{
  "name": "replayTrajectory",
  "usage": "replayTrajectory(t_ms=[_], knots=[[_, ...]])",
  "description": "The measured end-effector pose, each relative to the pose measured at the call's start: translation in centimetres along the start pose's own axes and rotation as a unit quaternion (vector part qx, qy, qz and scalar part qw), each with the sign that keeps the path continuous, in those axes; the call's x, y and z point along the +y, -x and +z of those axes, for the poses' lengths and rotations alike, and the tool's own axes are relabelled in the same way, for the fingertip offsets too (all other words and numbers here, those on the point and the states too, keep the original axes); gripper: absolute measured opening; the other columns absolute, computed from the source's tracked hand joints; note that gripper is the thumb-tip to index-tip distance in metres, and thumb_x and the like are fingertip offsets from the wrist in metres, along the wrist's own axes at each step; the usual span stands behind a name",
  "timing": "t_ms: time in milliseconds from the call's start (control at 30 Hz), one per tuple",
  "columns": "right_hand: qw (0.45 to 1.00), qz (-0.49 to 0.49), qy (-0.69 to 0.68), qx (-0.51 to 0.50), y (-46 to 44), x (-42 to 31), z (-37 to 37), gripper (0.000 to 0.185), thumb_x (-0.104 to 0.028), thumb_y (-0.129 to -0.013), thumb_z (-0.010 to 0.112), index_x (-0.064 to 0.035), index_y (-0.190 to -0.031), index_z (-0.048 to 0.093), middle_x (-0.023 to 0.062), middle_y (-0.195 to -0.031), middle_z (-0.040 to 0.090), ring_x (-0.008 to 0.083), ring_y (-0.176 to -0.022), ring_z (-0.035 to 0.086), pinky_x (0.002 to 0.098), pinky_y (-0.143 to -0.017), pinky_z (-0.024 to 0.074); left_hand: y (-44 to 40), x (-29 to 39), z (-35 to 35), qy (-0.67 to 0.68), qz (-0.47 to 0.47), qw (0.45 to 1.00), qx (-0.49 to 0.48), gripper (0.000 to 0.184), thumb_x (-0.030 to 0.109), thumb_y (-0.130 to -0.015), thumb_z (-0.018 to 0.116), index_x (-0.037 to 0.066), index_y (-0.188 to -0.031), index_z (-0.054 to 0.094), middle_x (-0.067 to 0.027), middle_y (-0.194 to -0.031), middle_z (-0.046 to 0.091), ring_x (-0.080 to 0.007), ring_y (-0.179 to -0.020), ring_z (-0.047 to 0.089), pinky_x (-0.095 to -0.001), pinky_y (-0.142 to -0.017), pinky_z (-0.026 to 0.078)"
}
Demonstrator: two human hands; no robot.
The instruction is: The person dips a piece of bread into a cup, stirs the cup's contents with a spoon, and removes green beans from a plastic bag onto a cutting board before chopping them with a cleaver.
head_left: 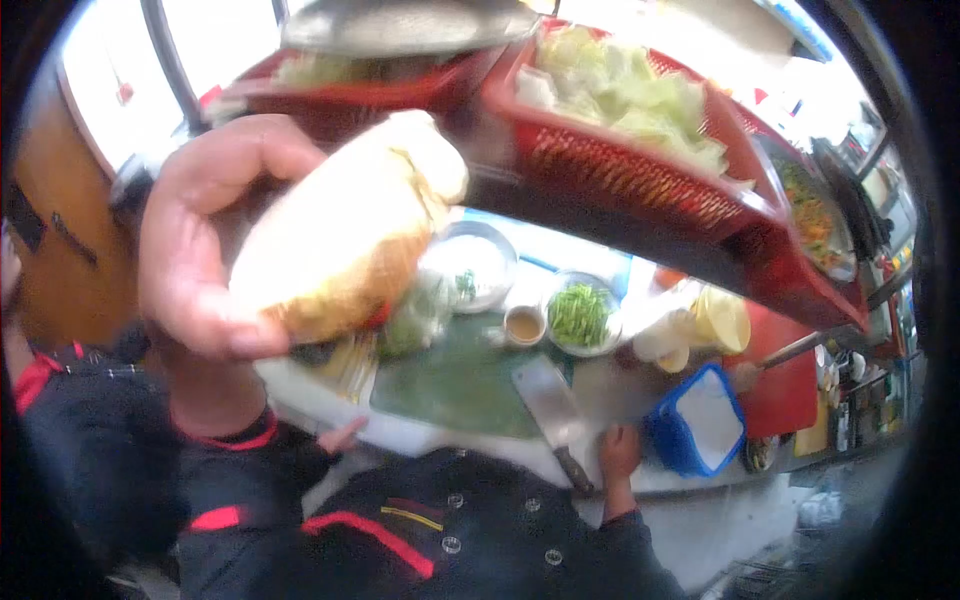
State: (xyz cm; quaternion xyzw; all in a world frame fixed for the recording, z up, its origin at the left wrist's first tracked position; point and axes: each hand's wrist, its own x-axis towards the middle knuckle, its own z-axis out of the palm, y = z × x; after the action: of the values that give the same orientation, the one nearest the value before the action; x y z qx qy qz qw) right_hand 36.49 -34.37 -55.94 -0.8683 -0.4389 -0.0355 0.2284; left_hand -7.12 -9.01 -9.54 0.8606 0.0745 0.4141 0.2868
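My left hand is raised close to the camera, its fingers and thumb wrapped round a pale cream, lumpy piece of food. That piece tapers toward the thumb and has a knobby far end with yellowish-brown edges; I cannot tell its kind. Down at the counter's front edge rests my right hand, small and blurred, fingers loosely bent and holding nothing visible. Beside it a cleaver lies on the green cutting board, handle pointing toward me. On its other side stands a blue container with a white inside.
A red basket of lettuce stands on a raised shelf. Below are a bowl of chopped greens, a cup of brown liquid, a white bowl and a red board. At left, another person's dark sleeve shows.
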Motion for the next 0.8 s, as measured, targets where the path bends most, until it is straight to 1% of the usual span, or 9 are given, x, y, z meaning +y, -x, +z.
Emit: replayTrajectory(t_ms=[100, 200, 267, 367, 433, 500, 567, 700, 800], knots=[[0.998, -0.01, -0.057, 0.011, -0.5, -0.7, -1.4, 0.027, -0.025, -0.092, 0.051, -0.0041, -0.078, 0.061, 0.0167, -0.077, 0.059, 0.037, -0.072, 0.057, 0.0468, -0.068, 0.0447, 4.5, -1.6, 2.5, -0.015, -0.013, 0.999, -0.026, 0.071, 0.051, -0.046, 0.082, -0.005, -0.087, 0.065, -0.0102, -0.075, 0.061, -0.0212, -0.069, 0.059, -0.0294, -0.062, 0.045], [0.984, 0.075, -0.154, 0.042, -0.9, -4.5, -4.9, 0.031, -0.025, -0.095, 0.048, -0.0019, -0.077, 0.058, 0.0149, -0.075, 0.058, 0.0319, -0.069, 0.056, 0.0424, -0.068, 0.0443, 8.9, -5.5, 6.5, 0.021, -0.107, 0.994, -0.02, 0.067, 0.045, -0.052, 0.084, -0.002, -0.096, 0.066, -0.0099, -0.084, 0.062, -0.0197, -0.076, 0.061, -0.0299, -0.067, 0.047], [0.962, -0.056, -0.262, 0.056, -0.7, -6.6, -6.0, 0.022, -0.02, -0.096, 0.052, -0.001, -0.088, 0.059, 0.0139, -0.081, 0.059, 0.03, -0.072, 0.058, 0.0399, -0.066, 0.0457, 11.4, -6.8, 11.9, 0.028, -0.198, 0.976, 0.084, 0.064, 0.037, -0.057, 0.087, 0.0, -0.105, 0.064, -0.0097, -0.092, 0.062, -0.0184, -0.081, 0.061, -0.0298, -0.073, 0.048], [0.899, 0.019, -0.435, -0.052, 0.3, -13.8, -7.2, 0.01, -0.009, -0.091, 0.059, -0.0002, -0.094, 0.06, 0.0096, -0.083, 0.059, 0.0186, -0.073, 0.057, 0.0342, -0.067, 0.0468, 14.0, -9.0, 18.2, 0.053, -0.312, 0.94, 0.129, 0.062, 0.029, -0.065, 0.087, 0.001, -0.114, 0.06, -0.0082, -0.102, 0.061, -0.0169, -0.088, 0.06, -0.0298, -0.078, 0.049], [0.912, -0.138, -0.38, -0.066, -0.2, -18.6, -7.9, 0.018, -0.004, -0.084, 0.066, -0.0007, -0.101, 0.061, 0.0076, -0.085, 0.061, 0.0133, -0.075, 0.056, 0.0302, -0.07, 0.0477, 15.3, -10.6, 22.1, 0.132, -0.339, 0.913, 0.183, 0.061, 0.025, -0.067, 0.086, 0.001, -0.115, 0.058, -0.0082, -0.105, 0.061, -0.0173, -0.091, 0.061, -0.0308, -0.08, 0.049], [0.905, -0.16, -0.363, -0.152, -0.5, -23.1, -9.4, 0.034, -0.014, -0.082, 0.07, -0.0007, -0.11, 0.058, 0.0136, -0.092, 0.058, 0.0262, -0.08, 0.06, 0.0373, -0.074, 0.0504, 15.4, -10.4, 23.8, 0.21, -0.362, 0.877, 0.237, 0.06, 0.022, -0.07, 0.085, 0.001, -0.117, 0.056, -0.0082, -0.109, 0.061, -0.0176, -0.094, 0.061, -0.0317, -0.082, 0.049], [0.885, -0.205, -0.38, -0.176, -0.7, -26.0, -9.7, 0.044, -0.017, -0.079, 0.072, -0.0019, -0.116, 0.054, 0.0153, -0.1, 0.057, 0.0275, -0.085, 0.059, 0.039, -0.075, 0.0495, 14.6, -9.7, 23.8, 0.246, -0.435, 0.832, 0.239, 0.057, 0.016, -0.077, 0.08, -0.001, -0.123, 0.05, -0.0104, -0.114, 0.059, -0.0184, -0.101, 0.061, -0.0335, -0.086, 0.05], [0.89, -0.224, -0.364, -0.155, -1.0, -28.0, -8.8, 0.047, -0.02, -0.077, 0.074, -0.0023, -0.116, 0.054, 0.0158, -0.099, 0.058, 0.0298, -0.088, 0.059, 0.0406, -0.078, 0.0482, 16.5, -10.4, 25.3, 0.278, -0.436, 0.82, 0.246, 0.053, 0.012, -0.081, 0.075, -0.002, -0.125, 0.047, -0.0122, -0.117, 0.057, -0.0189, -0.104, 0.06, -0.0338, -0.088, 0.05], [0.884, -0.265, -0.36, -0.139, -1.2, -28.0, -7.8, 0.046, -0.018, -0.077, 0.075, -0.0011, -0.114, 0.054, 0.0132, -0.094, 0.057, 0.0257, -0.079, 0.058, 0.036, -0.068, 0.0485, 17.5, -10.3, 26.4, 0.331, -0.404, 0.815, 0.251, 0.051, 0.008, -0.084, 0.07, 0.001, -0.127, 0.044, -0.012, -0.117, 0.057, -0.0212, -0.108, 0.057, -0.0361, -0.094, 0.046]])
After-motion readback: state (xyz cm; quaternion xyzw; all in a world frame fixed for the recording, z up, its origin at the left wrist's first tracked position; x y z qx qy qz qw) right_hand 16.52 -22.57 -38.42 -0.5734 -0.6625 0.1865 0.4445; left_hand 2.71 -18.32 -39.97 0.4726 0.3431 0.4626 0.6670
